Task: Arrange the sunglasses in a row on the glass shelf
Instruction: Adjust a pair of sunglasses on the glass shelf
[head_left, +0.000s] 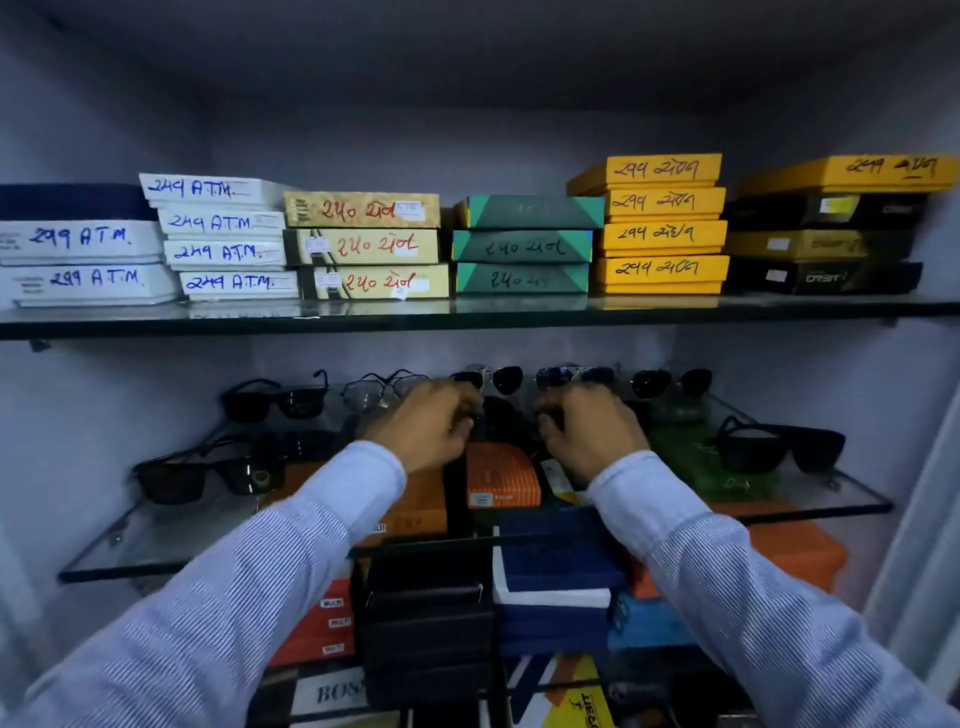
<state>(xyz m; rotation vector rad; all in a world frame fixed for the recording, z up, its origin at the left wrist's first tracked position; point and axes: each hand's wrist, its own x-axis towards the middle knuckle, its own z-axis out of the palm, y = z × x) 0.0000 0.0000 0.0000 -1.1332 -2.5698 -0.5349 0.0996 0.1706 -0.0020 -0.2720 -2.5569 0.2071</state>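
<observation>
Several pairs of sunglasses stand on the middle glass shelf (156, 540). A back row runs from a black pair (275, 397) past a thin wire-framed pair (382, 387) to a dark round pair (670, 382). Nearer the front lie a black pair (202, 470) at the left and another black pair (779, 447) at the right. My left hand (426, 423) and my right hand (589, 428) are curled around the two ends of a dark pair (501, 415) at the shelf's middle, mostly hidden between them.
Stacked labelled boxes, white (223, 252), beige, green (522, 247), yellow (662, 234) and black, fill the glass shelf above. Under the middle shelf lie orange (501, 475), blue (558, 566) and black boxes. Cabinet walls close in left and right.
</observation>
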